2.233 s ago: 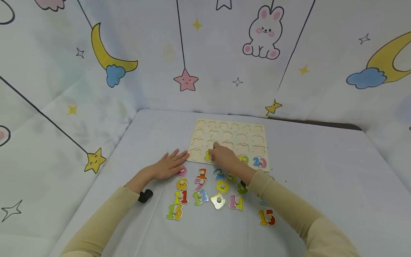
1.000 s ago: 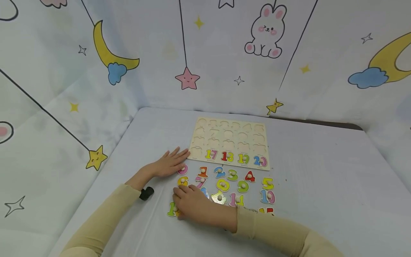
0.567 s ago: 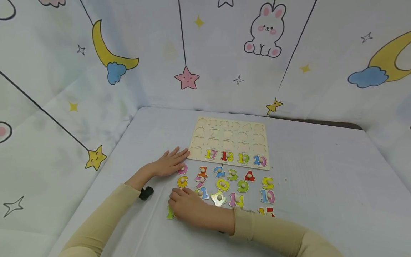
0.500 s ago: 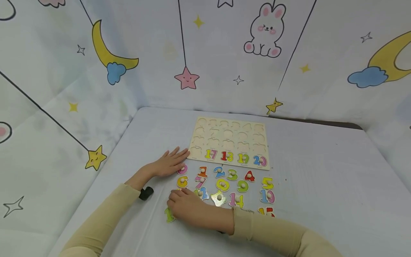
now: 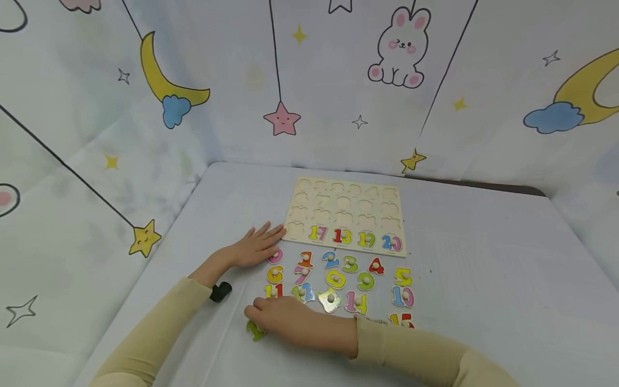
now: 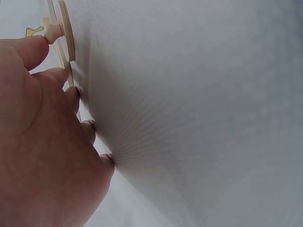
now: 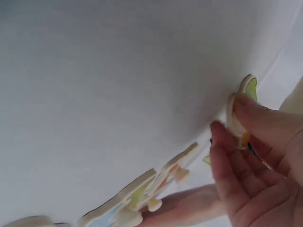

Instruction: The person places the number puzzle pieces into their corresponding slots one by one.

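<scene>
My right hand (image 5: 287,320) pinches the number 16 puzzle piece (image 5: 255,331) at the lower left of the layout. Only its green 1 shows in the head view; the hand covers the rest. In the right wrist view the piece (image 7: 251,87) stands tilted between thumb and fingers. My left hand (image 5: 253,250) lies flat on the table, fingers spread, fingertips at the left edge of the wooden puzzle board (image 5: 402,220). Its thumb is right by the pink 0 piece (image 5: 275,257), and in the left wrist view the thumb meets a knobbed piece (image 6: 68,33).
Pieces 17 (image 5: 317,233), a red-and-yellow one (image 5: 342,236), 19 (image 5: 366,239) and 20 (image 5: 392,243) sit in the board's front row. Rows of knobbed number pieces, including 8 (image 5: 336,279) and 14 (image 5: 356,302), lie in front of it. One piece (image 5: 329,300) shines with glare.
My right hand has left the 17 in the board, moved toward me and left, and taken hold of the 16 piece, shifting and tilting it. My left hand has stayed in place.
</scene>
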### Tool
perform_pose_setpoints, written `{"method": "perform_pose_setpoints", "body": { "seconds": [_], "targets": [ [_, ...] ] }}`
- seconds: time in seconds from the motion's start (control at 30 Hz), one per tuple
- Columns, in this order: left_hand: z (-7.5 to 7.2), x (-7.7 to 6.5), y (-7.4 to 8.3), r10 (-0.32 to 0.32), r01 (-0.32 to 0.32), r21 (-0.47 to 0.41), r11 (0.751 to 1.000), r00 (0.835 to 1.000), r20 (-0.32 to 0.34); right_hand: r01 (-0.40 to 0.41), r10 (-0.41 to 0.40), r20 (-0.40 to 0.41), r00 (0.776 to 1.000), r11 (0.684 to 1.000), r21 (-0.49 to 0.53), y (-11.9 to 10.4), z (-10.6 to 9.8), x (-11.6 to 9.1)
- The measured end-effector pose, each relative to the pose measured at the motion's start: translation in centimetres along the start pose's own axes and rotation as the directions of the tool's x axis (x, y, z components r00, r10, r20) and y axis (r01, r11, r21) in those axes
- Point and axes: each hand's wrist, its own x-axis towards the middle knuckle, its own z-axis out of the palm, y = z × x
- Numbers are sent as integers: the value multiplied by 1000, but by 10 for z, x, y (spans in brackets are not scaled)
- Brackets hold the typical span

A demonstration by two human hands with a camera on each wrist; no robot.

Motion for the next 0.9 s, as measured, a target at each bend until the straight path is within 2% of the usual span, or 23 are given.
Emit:
{"method": "perform_pose_setpoints", "body": {
  "seconds": [0.13, 0.3, 0.4, 0.5, 0.6, 0.67, 0.7, 0.83, 0.9],
  "targets": [
    [0, 1, 0, 0, 0, -6, 1000, 1000, 0, -10, 12, -7, 1000, 982, 190, 5, -3, -6],
    [-2, 1, 1, 3, -3, -11, 1000, 1000, 2, -1, 31, -80, 996, 937, 349, 17, -8, -14],
    [-3, 2, 2, 8, -7, -17, 1000, 1000, 8, -30, 89, -119, 989, 902, 430, 30, -15, -18],
    [-3, 3, 1, 6, -5, -13, 1000, 1000, 17, -95, 202, -150, 968, 846, 524, 51, -28, -20],
    [-2, 4, 0, -8, 8, 2, 1000, 1000, 29, -165, 341, -173, 924, 765, 623, 78, -40, -22],
    [-2, 4, 0, -17, 17, 10, 1000, 999, 35, -201, 429, -192, 883, 713, 672, 97, -43, -22],
    [-1, 4, -1, -18, 18, 10, 1000, 999, 35, -216, 467, -205, 860, 698, 683, 106, -44, -22],
    [-1, 3, 0, -15, 16, -2, 1000, 999, 29, -269, 575, -263, 775, 676, 686, 139, -39, -18],
    [-1, 2, 1, -10, 10, -10, 1000, 1000, 23, -302, 614, -276, 740, 669, 679, 151, -34, -15]
  ]
}}
